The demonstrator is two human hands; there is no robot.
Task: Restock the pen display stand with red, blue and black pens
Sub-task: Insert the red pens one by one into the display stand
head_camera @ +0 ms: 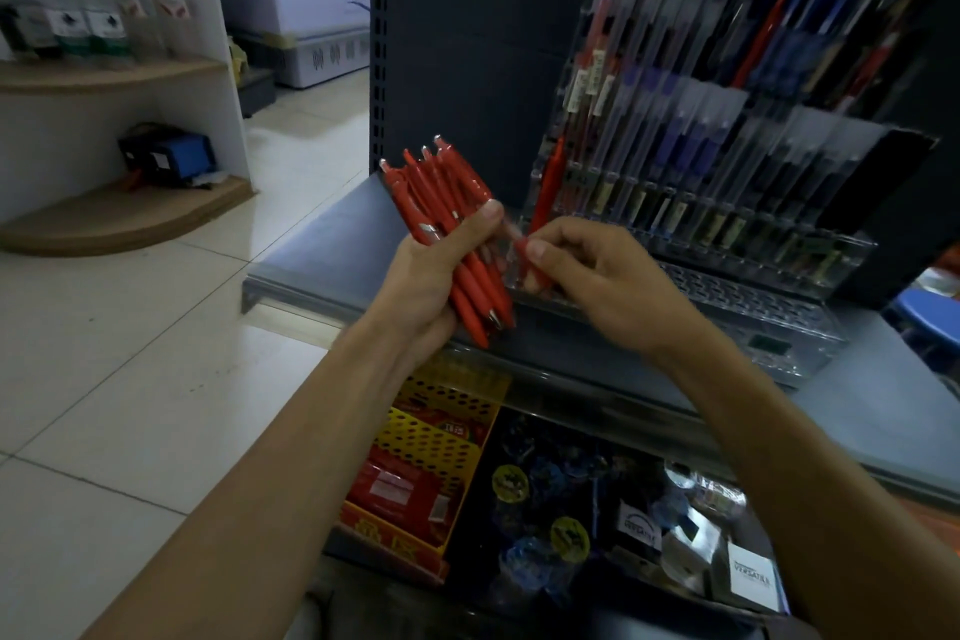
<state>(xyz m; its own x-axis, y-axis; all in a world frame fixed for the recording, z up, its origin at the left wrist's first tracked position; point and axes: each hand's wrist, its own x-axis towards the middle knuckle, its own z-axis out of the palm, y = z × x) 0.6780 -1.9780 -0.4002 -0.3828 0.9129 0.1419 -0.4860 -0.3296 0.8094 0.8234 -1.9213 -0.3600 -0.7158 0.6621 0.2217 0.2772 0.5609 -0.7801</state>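
Gripping a bundle of red pens: left hand, fingers wrapped round the middle, thumb across the front, clicker ends up and to the left, tips down and to the right, just past the shelf edge.

Pinching a single red pen: right hand, thumb and forefinger closed on its lower end, barrel rising nearly upright, slightly tilted right, top end level with the lowest row of the stand. Lower end apparently at or just over a front slot at the stand's left corner; seated or not, cannot tell through the clear plastic and blur.

Standing on the grey shelf, right of both hands: clear tiered stand, rows stepping up and back. Lower rows holding dark-barrelled and purple-capped pens in clear sleeves; leftmost columns holding red pens with white labels; upper rows, blurred, showing blue, black and red barrels. Front tray of the stand perforated, slots there looking unfilled.

Lying below the shelf: yellow-and-red box to the left, bin of wrapped small goods with white cards to the right.

Lying left: pale tiled floor, white corner unit with wooden shelves, bottles on the upper one, blue device on the lower. Standing behind: white chest freezer.
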